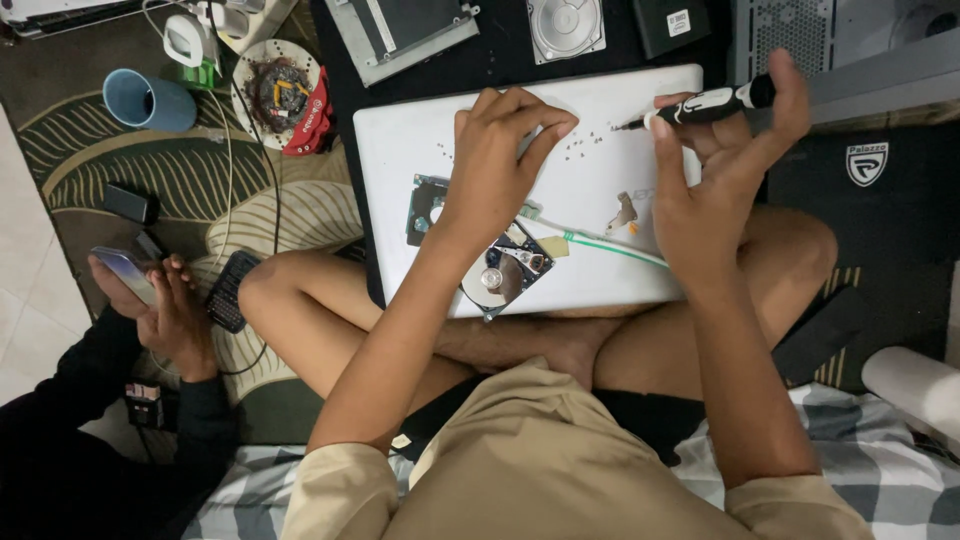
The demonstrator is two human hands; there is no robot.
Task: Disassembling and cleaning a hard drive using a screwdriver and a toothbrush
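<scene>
My right hand (715, 170) grips a black and white precision screwdriver (700, 106), its tip pointing left over several tiny screws (585, 145) on a white closed laptop lid (400, 150) resting across my crossed legs. My left hand (497, 160) hovers above the lid with fingers curled, fingertips close to the screws; whether it pinches one I cannot tell. An opened hard drive (500, 275) with its shiny platter lies under my left wrist. A green and white toothbrush (615, 247) lies beside it.
Another person's hand (170, 310) at the left holds a phone (125, 272). A blue mug (150, 100), a round disassembled part (280, 90), a metal bracket (400, 35), another hard drive (565, 25) and a computer case (850, 45) lie beyond the lid.
</scene>
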